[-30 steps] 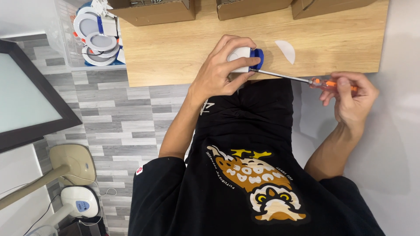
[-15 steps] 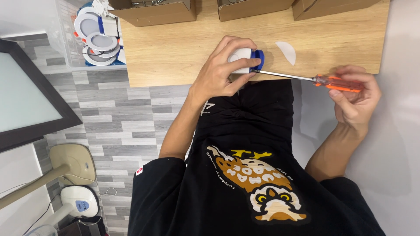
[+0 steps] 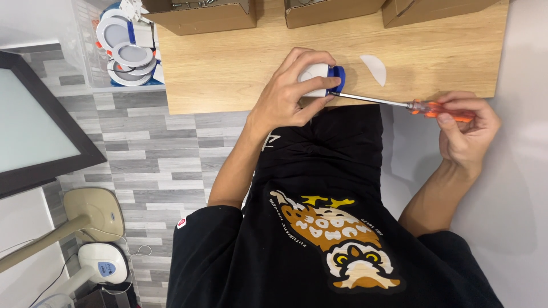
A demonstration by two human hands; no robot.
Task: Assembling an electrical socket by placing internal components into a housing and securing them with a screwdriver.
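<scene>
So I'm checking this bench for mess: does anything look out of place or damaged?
Nothing looks damaged. One loose white half-round piece lies alone on the wooden table, right of the white and blue fitting held by the left hand.

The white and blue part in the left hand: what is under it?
Under the white and blue part lies the wooden table. The left hand covers most of it, so the contact cannot be seen.

Lamp part (image 3: 319, 80) on table (image 3: 228, 68)
</scene>
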